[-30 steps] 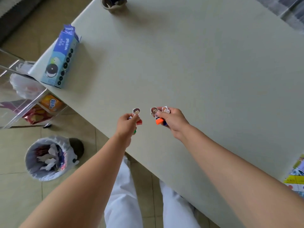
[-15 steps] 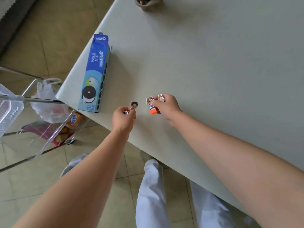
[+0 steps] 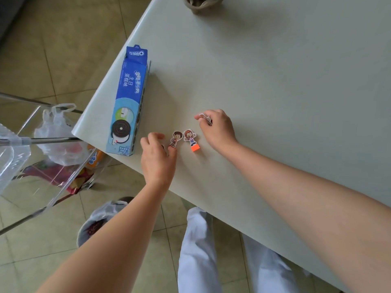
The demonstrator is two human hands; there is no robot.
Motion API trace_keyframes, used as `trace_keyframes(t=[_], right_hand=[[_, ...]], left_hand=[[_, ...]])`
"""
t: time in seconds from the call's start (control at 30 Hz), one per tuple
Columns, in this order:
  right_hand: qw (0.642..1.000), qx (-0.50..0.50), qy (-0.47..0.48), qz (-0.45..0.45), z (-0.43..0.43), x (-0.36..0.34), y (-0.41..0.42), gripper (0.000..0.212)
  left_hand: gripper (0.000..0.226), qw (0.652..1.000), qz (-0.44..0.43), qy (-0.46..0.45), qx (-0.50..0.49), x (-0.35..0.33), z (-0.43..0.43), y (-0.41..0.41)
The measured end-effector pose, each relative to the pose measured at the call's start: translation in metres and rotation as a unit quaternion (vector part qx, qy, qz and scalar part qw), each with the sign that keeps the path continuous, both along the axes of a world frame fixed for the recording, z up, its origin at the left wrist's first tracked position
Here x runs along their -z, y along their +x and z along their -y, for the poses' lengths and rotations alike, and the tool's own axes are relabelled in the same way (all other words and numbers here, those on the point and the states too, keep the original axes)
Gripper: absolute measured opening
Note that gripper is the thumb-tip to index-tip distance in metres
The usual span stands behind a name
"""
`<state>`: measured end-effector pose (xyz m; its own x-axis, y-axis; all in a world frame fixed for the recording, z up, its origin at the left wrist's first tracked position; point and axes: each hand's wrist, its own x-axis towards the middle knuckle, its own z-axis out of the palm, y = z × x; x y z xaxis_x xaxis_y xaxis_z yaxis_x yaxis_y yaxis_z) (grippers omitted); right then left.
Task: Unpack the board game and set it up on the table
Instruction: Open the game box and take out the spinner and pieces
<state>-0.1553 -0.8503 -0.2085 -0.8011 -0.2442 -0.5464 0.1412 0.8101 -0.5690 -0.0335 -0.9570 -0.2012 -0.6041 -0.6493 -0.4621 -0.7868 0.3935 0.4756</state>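
Note:
Two cardboard character pawns stand near the front-left corner of the pale green table (image 3: 275, 81). The girl pawn (image 3: 190, 135) stands free on its orange base (image 3: 195, 147). Just left of it is the boy pawn (image 3: 176, 138), and my left hand (image 3: 157, 159) pinches its base, hiding the base. My right hand (image 3: 216, 129) is a little behind and right of the girl pawn, fingers closed on a third pawn (image 3: 205, 117) that is mostly hidden.
A blue Oreo box (image 3: 129, 98) lies flat along the table's left edge, close to my left hand. A dark bowl (image 3: 201, 4) sits at the far edge. Off the table to the left are a clear cart (image 3: 25, 149) with bags and a lined bin (image 3: 97, 223).
Both hands came down to the table. My right hand set the girl pawn down and let go of it, then drew back. The view shifted left and closer.

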Motion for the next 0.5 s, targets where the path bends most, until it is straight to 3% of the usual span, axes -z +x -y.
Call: trace_keyframes(t=[0.17, 0.37, 0.5], right_hand=[[0.997, -0.06, -0.035, 0.021, 0.024, 0.003, -0.009, 0.04], [0.996, -0.025, -0.081, -0.008, 0.011, 0.001, 0.008, 0.047], [0.996, -0.02, -0.081, -0.028, -0.004, 0.002, 0.021, 0.046]], left_hand=[[0.032, 0.999, -0.041, 0.008, 0.035, 0.0, 0.007, -0.026], [0.042, 0.992, -0.086, 0.0, 0.093, 0.007, 0.02, -0.055], [0.062, 0.977, -0.056, -0.085, 0.188, 0.009, 0.022, -0.054]])
